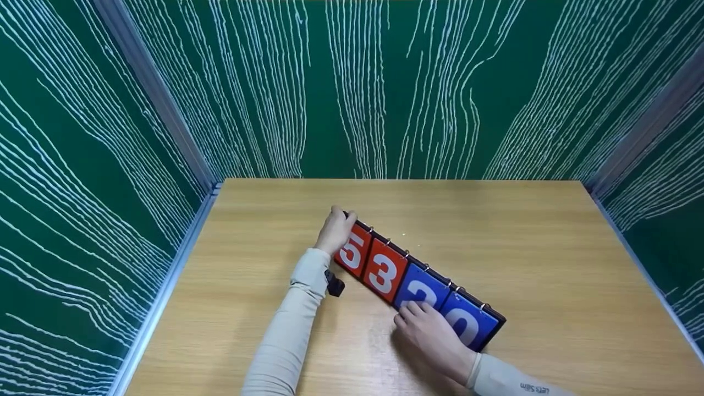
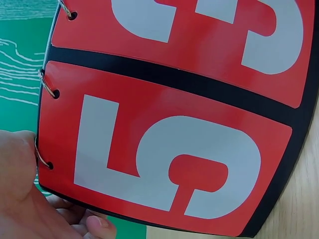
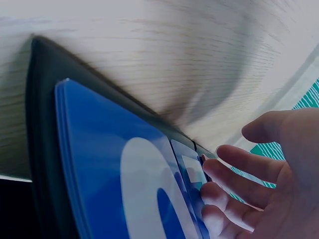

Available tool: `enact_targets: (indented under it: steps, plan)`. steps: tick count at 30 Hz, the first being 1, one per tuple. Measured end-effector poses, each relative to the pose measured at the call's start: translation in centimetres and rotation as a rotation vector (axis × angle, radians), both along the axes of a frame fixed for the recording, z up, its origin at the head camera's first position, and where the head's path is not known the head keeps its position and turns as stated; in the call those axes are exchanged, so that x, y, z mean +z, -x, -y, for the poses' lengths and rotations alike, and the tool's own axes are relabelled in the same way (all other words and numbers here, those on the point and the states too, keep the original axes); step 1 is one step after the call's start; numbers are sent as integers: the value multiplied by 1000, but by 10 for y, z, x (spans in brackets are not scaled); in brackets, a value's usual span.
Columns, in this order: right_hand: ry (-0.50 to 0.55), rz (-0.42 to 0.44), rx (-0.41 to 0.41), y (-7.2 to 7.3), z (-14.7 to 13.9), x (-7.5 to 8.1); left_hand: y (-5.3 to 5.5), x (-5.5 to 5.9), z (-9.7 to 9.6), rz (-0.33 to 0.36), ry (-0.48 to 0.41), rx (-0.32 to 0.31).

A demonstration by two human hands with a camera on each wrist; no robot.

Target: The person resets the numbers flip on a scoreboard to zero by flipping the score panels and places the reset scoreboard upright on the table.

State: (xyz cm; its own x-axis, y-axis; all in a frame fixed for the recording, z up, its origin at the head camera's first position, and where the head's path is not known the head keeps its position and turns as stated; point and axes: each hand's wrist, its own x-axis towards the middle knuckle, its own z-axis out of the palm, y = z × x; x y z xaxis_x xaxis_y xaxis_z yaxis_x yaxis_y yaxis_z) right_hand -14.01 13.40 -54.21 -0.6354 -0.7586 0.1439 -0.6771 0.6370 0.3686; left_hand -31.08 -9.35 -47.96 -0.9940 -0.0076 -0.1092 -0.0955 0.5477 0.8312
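A black flip scoreboard (image 1: 395,303) lies slantwise on the table, tilted up at its ringed edge. Its red cards read 5 (image 2: 164,154) and 3 (image 1: 383,270); the blue ones are a partly covered digit (image 1: 421,286) and a 0 (image 1: 467,324). At the upper left corner my left hand (image 1: 335,230) grips the board, with fingers passing behind it in the left wrist view. My right hand (image 1: 434,341) is at the lower edge of the third card, fingers loosely bent and thumb apart in the right wrist view. Whether the fingertips press the card is unclear.
Beneath the board is a light wooden table (image 1: 264,220). Green panels with white wavy lines (image 1: 352,88) stand behind and on both sides, joined by grey metal posts (image 1: 159,93). A small black device (image 1: 334,284) sits at the left wrist.
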Motion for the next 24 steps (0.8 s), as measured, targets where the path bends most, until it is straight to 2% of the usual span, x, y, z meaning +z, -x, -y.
enact_targets:
  steps: [8, 14, 19, 24]
  plan:
    - [-33, 15, 18, -1, 2, 5, 0, 0, 0, 28, -29, 4]
    - [21, 6, 52, -3, 4, 12, 1, 0, 0, 33, -31, 6]
    - [176, 67, 80, -7, 7, 25, 2, 0, -1, -9, 18, 9]
    - [325, 184, 115, -12, 10, 55, 2, 0, -1, -19, 38, 13]
